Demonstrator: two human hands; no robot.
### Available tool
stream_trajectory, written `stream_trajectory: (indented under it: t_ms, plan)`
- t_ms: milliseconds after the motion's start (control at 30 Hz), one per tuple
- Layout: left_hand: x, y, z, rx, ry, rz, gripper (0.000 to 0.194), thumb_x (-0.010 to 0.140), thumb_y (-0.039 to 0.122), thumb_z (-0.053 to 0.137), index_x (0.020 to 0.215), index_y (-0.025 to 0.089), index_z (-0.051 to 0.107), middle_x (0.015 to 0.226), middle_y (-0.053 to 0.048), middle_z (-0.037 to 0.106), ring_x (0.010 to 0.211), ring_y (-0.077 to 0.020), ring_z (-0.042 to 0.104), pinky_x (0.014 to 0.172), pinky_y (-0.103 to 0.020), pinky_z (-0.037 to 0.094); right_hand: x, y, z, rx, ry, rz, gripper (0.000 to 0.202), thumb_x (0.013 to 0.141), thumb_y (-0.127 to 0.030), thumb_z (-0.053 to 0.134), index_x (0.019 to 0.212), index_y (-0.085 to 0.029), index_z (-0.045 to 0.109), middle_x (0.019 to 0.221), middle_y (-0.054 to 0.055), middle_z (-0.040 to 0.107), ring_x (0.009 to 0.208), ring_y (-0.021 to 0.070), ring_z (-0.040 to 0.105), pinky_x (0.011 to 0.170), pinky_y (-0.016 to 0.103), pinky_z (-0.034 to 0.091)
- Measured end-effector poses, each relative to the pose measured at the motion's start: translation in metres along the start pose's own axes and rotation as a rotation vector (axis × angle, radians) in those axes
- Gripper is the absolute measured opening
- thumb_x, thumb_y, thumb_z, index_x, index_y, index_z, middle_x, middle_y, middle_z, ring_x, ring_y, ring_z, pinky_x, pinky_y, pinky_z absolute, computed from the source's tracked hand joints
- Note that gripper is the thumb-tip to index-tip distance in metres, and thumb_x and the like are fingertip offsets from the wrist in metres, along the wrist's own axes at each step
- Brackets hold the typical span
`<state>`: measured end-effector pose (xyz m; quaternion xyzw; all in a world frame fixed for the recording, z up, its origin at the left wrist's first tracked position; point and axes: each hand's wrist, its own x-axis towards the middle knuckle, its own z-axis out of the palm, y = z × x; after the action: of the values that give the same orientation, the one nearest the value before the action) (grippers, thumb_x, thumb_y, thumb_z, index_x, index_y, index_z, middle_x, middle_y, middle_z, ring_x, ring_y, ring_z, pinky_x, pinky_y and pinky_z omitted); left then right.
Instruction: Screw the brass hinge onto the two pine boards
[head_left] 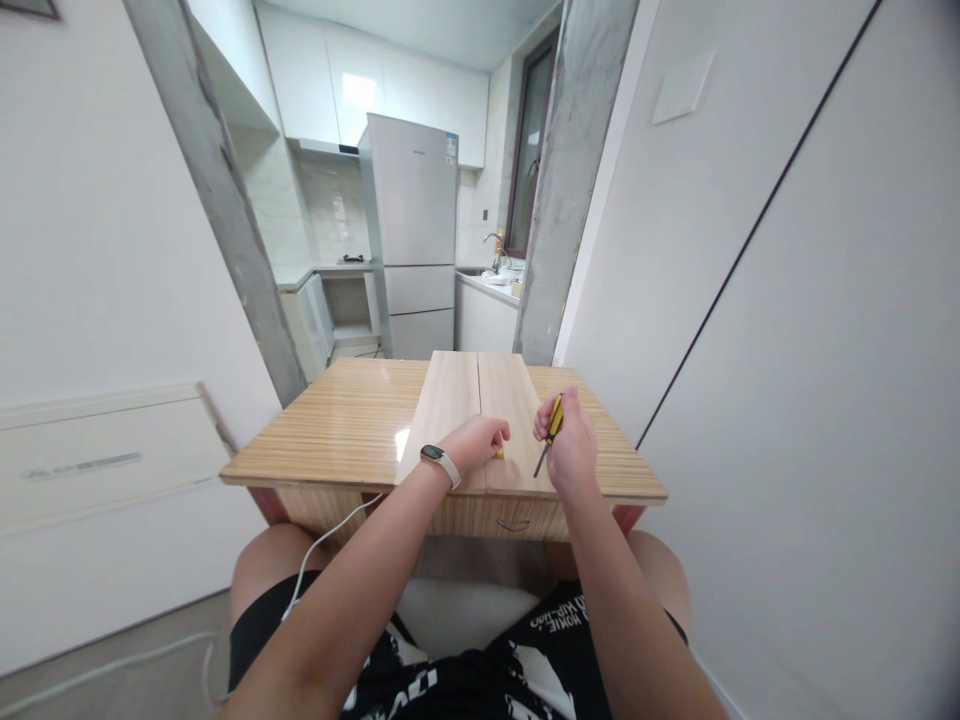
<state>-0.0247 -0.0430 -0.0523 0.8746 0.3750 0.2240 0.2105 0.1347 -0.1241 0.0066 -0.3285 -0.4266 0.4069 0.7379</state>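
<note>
My right hand [572, 440] is wrapped round the yellow and black handle of a screwdriver [555, 420], whose dark shaft points down over the right board. My left hand [480, 441], with a banded watch [440, 463] at the wrist, rests low over the boards with curled fingers. A small yellow piece [499, 453] shows just below its fingertips; whether the fingers grip it is too small to tell. Two pale wooden boards, the left one [448, 395] and the right one [508, 385], lie side by side on the striped wooden table [337, 410].
A drawer with a curved handle [514, 525] is in the table's front. A white cable [322, 540] hangs from the front edge at the left. Beyond the table stand a grey fridge [420, 210] and a sink counter [487, 310]. White walls flank both sides.
</note>
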Motion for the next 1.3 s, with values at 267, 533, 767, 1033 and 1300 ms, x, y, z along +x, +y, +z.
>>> stream_trajectory:
  t_ms: [267, 533, 767, 1033, 1300]
  plan:
    - [0.001, -0.002, 0.003, -0.009, 0.015, -0.015, 0.041, 0.081, -0.002, 0.059, 0.112, 0.019, 0.074, 0.084, -0.001, 0.077, 0.079, -0.016, 0.071, 0.076, -0.024, 0.051, 0.014, 0.002, 0.018, -0.004, -0.042, -0.005, 0.062, 0.095, -0.078, 0.056, 0.068, -0.022, 0.055, 0.057, -0.003, 0.046, 0.048, 0.0109, 0.041, 0.044, 0.028, 0.033]
    - [-0.01, -0.005, 0.014, -0.103, 0.147, -0.019, 0.049, 0.079, 0.001, 0.063, 0.124, 0.018, 0.068, 0.087, -0.002, 0.075, 0.082, -0.0172, 0.07, 0.076, -0.026, 0.052, 0.037, 0.021, 0.038, 0.106, -0.026, -0.001, 0.057, 0.095, -0.074, 0.057, 0.069, -0.024, 0.051, 0.056, -0.005, 0.043, 0.044, 0.0098, 0.038, 0.04, 0.025, 0.031]
    - [-0.014, -0.003, 0.015, -0.126, 0.177, -0.026, 0.048, 0.078, 0.001, 0.064, 0.121, 0.02, 0.068, 0.085, -0.001, 0.073, 0.08, -0.0167, 0.069, 0.074, -0.025, 0.05, 0.055, 0.044, 0.045, 0.163, -0.024, 0.045, 0.056, 0.094, -0.071, 0.056, 0.065, -0.024, 0.048, 0.051, -0.006, 0.041, 0.041, 0.0092, 0.034, 0.038, 0.024, 0.028]
    - [-0.016, 0.002, 0.012, -0.129, 0.161, -0.049, 0.044, 0.079, 0.003, 0.065, 0.119, 0.02, 0.067, 0.085, -0.001, 0.074, 0.08, -0.0173, 0.069, 0.075, -0.025, 0.05, 0.056, 0.057, 0.042, 0.063, -0.033, 0.042, 0.059, 0.093, -0.077, 0.05, 0.065, -0.025, 0.045, 0.05, -0.006, 0.04, 0.041, 0.0099, 0.036, 0.038, 0.024, 0.029]
    - [-0.015, -0.001, 0.013, -0.12, 0.175, -0.041, 0.04, 0.077, 0.002, 0.064, 0.112, 0.02, 0.067, 0.083, 0.0, 0.073, 0.078, -0.0172, 0.068, 0.073, -0.025, 0.049, 0.063, 0.063, 0.04, 0.141, -0.104, 0.104, 0.057, 0.092, -0.073, 0.054, 0.063, -0.025, 0.043, 0.048, -0.006, 0.038, 0.039, 0.0096, 0.032, 0.037, 0.024, 0.025]
